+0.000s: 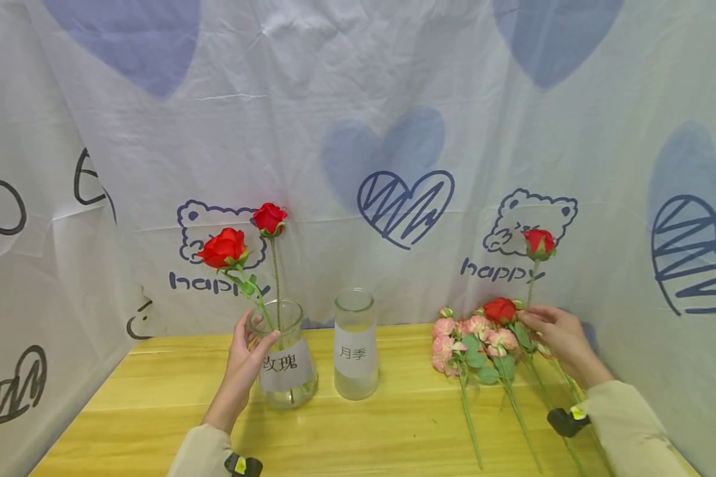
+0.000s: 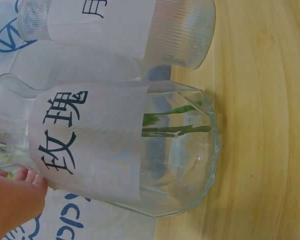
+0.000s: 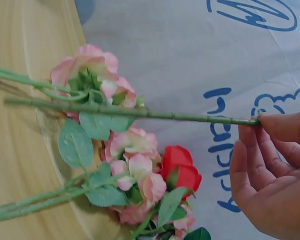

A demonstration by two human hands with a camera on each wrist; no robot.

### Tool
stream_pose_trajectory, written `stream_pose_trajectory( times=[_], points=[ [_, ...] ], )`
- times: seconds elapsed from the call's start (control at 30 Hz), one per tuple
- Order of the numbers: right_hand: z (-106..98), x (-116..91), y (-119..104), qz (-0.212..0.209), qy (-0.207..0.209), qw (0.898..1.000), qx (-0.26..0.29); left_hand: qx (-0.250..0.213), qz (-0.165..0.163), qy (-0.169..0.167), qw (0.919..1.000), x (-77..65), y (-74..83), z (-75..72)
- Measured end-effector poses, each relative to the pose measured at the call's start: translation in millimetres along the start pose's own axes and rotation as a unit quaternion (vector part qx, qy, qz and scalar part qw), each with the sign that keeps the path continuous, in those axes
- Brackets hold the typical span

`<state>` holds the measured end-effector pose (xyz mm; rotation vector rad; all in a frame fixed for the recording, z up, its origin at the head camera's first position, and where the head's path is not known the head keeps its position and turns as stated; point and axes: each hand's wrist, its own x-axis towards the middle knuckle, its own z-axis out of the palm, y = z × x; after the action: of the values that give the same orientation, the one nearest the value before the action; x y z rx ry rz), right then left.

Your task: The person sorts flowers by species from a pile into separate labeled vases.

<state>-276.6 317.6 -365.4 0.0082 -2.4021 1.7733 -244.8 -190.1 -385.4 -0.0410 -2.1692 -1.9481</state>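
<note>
My left hand holds a flared glass vase by its neck, thumb in front. A white label with two dark characters wraps the vase. Two red roses stand in it, one wide-open rose leaning left and one smaller rose upright. On the right, my right hand pinches a single red rose by its green stem, between thumb and fingers. The bloom points up, outside the right wrist view. Below that hand, another red rose lies among pink flowers.
A straight glass vase, also labelled, stands just right of the held vase. The pink flowers' stems stretch toward the front of the wooden table. Behind hangs a printed white cloth.
</note>
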Motion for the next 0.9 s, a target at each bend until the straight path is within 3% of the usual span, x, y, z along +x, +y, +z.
stream_pose_trajectory(
  times=[0.3, 0.53, 0.9],
  points=[
    [13.0, 0.0, -5.1, 0.006, -0.013, 0.997, 0.08, 0.001, 0.0, 0.003, 1.0, -1.7, 1.1, 0.5],
    [24.7, -0.8, -8.8, -0.003, -0.025, 0.994, 0.107, 0.005, -0.005, 0.002, 1.0, -2.1, 1.7, 0.4],
    [42.2, 2.1, -20.0, 0.02, -0.04, 0.971, 0.234, 0.007, -0.013, 0.001, 0.9999, -2.4, 2.4, 0.5]
  ],
)
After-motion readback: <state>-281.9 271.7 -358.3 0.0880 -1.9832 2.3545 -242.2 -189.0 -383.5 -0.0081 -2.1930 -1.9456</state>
